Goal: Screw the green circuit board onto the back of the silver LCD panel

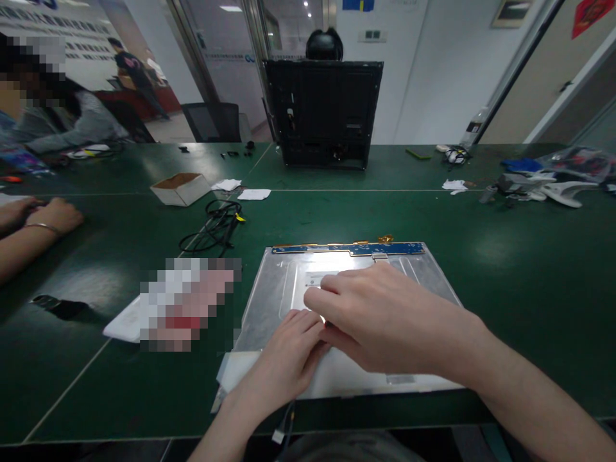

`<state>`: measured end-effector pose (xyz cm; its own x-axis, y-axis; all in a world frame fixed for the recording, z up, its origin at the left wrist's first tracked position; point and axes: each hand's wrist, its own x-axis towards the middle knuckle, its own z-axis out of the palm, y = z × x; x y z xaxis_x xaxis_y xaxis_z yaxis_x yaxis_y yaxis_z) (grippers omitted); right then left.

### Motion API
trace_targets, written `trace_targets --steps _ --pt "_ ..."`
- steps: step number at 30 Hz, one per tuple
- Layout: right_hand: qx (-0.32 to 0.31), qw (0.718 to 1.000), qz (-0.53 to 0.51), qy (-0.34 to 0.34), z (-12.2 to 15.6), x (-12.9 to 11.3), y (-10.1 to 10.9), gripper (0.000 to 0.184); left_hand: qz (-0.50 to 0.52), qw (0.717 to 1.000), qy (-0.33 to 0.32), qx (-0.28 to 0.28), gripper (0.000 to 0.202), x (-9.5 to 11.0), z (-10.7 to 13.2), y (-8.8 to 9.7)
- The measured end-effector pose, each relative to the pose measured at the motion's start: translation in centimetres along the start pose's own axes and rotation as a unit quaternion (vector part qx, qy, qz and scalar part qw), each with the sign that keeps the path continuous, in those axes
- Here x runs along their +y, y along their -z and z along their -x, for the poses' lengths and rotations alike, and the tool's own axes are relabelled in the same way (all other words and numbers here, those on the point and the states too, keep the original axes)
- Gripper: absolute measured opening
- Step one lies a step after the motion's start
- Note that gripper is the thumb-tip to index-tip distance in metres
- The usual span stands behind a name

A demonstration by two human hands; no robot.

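A silver metal display panel (pixel 423 273) lies flat on the green table (pixel 529 269) in front of me, with a narrow blue circuit strip (pixel 346 248) along its far edge. My left hand (pixel 289 356) rests on the panel's near part, fingers curled down onto the metal. My right hand (pixel 380 317) lies over it, fingers bent and pressing near a white label (pixel 317 279) at the panel's middle. Nothing shows between the fingers of either hand. A white sheet (pixel 332 378) lies under my wrists at the near edge.
A black monitor housing (pixel 323 112) stands upright at the far side. A black cable (pixel 214 224), a small cardboard box (pixel 180 188) and paper scraps (pixel 254 194) lie left of centre. Another person's hands (pixel 41 218) rest at left. White plastic parts (pixel 558 189) sit far right.
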<state>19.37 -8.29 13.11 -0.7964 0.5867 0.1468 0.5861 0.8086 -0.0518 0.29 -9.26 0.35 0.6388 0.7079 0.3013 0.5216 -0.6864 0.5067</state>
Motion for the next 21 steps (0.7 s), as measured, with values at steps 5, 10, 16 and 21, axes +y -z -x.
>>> trace_targets --steps 5,10,16,21 --pt "-0.001 1.000 0.002 0.005 -0.03 0.01 0.02 0.007 0.008 1.000 0.013 -0.014 0.026 -0.30 0.30 -0.07" --pt "-0.005 1.000 0.007 0.000 -0.04 -0.13 0.11 0.007 0.003 1.000 0.026 -0.013 0.017 -0.37 0.35 -0.11" --pt "0.001 1.000 0.011 -0.004 0.06 -0.02 0.16 0.006 0.001 1.000 0.017 -0.004 0.020 0.06 0.18 0.20" --pt "-0.003 1.000 0.006 0.005 0.06 0.02 0.43 0.004 0.000 1.000 0.020 -0.013 0.018 0.07 0.16 0.27"
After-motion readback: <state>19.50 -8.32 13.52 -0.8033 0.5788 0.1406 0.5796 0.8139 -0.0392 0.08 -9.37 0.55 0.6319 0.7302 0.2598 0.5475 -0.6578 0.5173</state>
